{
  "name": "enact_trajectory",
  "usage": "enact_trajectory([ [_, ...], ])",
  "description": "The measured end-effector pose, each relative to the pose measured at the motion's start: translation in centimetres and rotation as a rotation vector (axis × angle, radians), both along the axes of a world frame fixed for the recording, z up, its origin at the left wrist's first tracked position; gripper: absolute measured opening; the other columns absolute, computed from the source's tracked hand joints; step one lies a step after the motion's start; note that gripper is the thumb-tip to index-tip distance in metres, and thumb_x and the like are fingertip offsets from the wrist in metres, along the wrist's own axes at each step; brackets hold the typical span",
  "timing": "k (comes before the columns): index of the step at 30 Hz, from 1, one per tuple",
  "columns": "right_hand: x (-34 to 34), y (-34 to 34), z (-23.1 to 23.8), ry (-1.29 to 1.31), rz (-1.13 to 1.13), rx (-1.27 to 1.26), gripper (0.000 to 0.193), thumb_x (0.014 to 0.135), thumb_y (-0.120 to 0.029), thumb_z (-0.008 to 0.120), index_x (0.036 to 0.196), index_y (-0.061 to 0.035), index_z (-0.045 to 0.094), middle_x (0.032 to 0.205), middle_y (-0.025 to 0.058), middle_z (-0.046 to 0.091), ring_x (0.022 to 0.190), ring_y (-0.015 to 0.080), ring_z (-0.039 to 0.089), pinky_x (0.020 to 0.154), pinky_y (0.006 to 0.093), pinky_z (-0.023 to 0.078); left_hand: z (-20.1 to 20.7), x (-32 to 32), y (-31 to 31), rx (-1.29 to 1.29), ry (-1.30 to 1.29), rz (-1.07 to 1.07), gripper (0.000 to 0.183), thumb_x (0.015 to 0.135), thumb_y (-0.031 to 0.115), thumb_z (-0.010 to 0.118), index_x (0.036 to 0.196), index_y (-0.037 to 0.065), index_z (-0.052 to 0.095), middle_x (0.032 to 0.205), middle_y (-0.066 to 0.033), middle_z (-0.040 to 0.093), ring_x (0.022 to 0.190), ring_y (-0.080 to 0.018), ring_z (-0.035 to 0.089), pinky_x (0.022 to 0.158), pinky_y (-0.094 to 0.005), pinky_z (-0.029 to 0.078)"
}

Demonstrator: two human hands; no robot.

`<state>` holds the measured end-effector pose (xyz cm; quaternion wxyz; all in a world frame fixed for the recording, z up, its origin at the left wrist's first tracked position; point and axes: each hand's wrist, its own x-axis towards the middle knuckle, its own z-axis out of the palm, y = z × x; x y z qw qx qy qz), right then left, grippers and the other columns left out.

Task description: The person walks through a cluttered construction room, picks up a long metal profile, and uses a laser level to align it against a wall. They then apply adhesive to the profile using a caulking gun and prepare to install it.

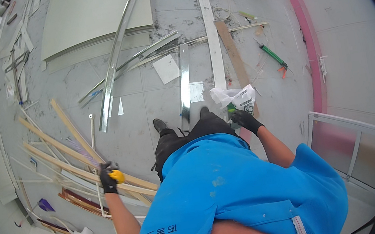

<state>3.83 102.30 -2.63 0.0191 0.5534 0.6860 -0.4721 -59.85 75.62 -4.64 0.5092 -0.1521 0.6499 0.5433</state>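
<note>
Out to the left, my left hand (107,179) in a black glove is closed on a small rounded yellow tool (117,176); its exact kind does not show. That hand is over long wooden strips (89,173) lying on the floor. On my right side, my gloved right hand (245,119) grips a white plastic bag (242,98) with green print. Something bright green (231,107) shows at the fingers; what the bag contains is hidden.
Shiny metal channels (112,62) and a white strip (214,54) lie ahead on the littered floor. White boards (95,16) are stacked at the far left. A green caulking gun (273,56) lies to the right. A framed glass panel (354,149) stands at the near right.
</note>
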Motion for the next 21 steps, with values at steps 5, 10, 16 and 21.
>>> enact_trajectory([
  [5, 5.7, 3.0, -3.7, -0.055, 0.134, 0.125, 0.021, 0.091, -0.022, 0.055, 0.099, -0.0047, 0.063, 0.090, 0.0143, 0.064, 0.081, 0.0281, 0.064, 0.069, 0.0378, 0.049, 7.6, -16.3, 4.9, 0.307, 0.161, 0.169, 0.047, 0.098, 0.052, 0.037, 0.115, 0.014, 0.059, 0.058, 0.0018, 0.047, 0.045, -0.0116, 0.043, 0.044, -0.0302, 0.037],
  [10, 10.2, 10.0, -5.5, -0.033, 0.079, -0.039, 0.008, 0.086, -0.011, 0.056, 0.092, -0.0069, 0.060, 0.083, 0.0111, 0.060, 0.074, 0.0273, 0.062, 0.066, 0.0391, 0.050, 14.6, -15.7, 12.1, 0.046, 0.395, 0.386, 0.047, 0.098, 0.051, 0.037, 0.117, 0.014, 0.059, 0.062, 0.0000, 0.049, 0.046, -0.0123, 0.044, 0.045, -0.0304, 0.038],
  [16, 16.3, 24.9, -8.6, 0.073, 0.068, 0.097, 0.015, 0.088, -0.016, 0.053, 0.097, -0.0062, 0.059, 0.083, 0.0095, 0.061, 0.077, 0.0223, 0.063, 0.066, 0.0341, 0.050, 7.8, 4.9, 19.2, -0.166, 0.183, 0.006, 0.044, 0.098, 0.045, 0.040, 0.110, 0.008, 0.062, 0.064, -0.0028, 0.054, 0.051, -0.0137, 0.050, 0.049, -0.0290, 0.042],
  [21, 16.5, 40.4, -3.4, 0.166, -0.508, -0.253, 0.029, 0.093, -0.031, 0.053, 0.109, -0.0075, 0.060, 0.090, 0.0050, 0.065, 0.084, 0.0144, 0.064, 0.069, 0.0289, 0.050, 5.4, 22.8, 29.1, -0.177, -0.024, -0.337, 0.042, 0.098, 0.039, 0.043, 0.104, 0.004, 0.065, 0.065, -0.0052, 0.057, 0.056, -0.0149, 0.054, 0.053, -0.0279, 0.045],
])
